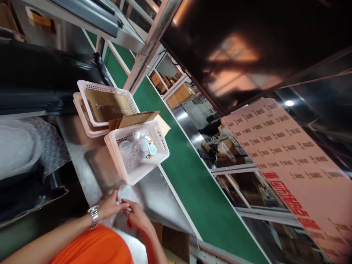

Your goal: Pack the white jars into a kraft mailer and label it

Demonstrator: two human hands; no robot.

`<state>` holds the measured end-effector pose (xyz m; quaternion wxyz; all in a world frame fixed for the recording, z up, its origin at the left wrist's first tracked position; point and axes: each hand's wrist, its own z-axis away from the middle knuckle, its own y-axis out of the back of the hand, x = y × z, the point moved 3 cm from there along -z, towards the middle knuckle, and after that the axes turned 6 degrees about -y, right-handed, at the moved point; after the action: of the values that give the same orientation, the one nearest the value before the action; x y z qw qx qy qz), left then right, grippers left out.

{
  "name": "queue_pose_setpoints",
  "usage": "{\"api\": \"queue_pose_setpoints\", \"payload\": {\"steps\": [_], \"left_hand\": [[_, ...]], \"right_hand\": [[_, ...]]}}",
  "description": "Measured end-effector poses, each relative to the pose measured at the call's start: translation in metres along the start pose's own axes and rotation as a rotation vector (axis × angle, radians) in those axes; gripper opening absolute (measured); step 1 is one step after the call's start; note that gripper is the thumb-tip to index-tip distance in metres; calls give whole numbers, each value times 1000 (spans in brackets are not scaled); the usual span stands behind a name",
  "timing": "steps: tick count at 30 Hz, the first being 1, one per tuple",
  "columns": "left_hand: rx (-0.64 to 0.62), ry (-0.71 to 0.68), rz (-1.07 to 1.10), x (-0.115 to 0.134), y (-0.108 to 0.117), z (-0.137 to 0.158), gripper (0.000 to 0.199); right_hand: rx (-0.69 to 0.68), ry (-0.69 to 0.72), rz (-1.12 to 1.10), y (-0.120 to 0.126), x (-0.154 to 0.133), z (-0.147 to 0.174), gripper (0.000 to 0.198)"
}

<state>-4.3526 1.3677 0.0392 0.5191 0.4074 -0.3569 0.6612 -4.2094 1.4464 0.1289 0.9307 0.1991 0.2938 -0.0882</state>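
Low in the view, my left hand (108, 206), with a metal watch on its wrist, is closed around a small pale jar (125, 192). From the other side my right hand (136, 217) meets it, its fingers bent and pressed together at the jar's lower edge. Blur hides the jar's label and any wrapping. Just beyond my hands stands a white perforated basket (150, 170). Inside lie several jars with light blue lids, one lid (152, 149) plainly visible, along with clear bubble wrap (130, 157).
Behind the basket are stacked white baskets (106, 88) holding a brown printed box (110, 106). Cardboard flaps (140, 119) stick up between them. A green conveyor belt (189, 183) runs along the right of the metal table (90, 161). Bubble wrap (53, 146) lies left; a dark screen hangs overhead.
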Motion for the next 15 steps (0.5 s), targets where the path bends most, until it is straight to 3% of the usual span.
{"api": "queue_pose_setpoints", "payload": {"steps": [3, 6, 9, 12, 15], "left_hand": [[61, -38, -68, 7, 0, -3, 83], [129, -38, -163, 10, 0, -8, 64], [163, -39, -286, 8, -3, -13, 59], [156, -83, -448, 3, -8, -17, 64], [131, -154, -631, 2, -15, -20, 68]], "right_hand": [[15, 21, 70, 63, -22, -1, 40], [348, 110, 55, 150, -56, -26, 52], [705, 124, 218, 225, -93, -70, 56], [843, 71, 403, 267, -121, -124, 59], [873, 73, 566, 281, -135, -164, 63]]}}
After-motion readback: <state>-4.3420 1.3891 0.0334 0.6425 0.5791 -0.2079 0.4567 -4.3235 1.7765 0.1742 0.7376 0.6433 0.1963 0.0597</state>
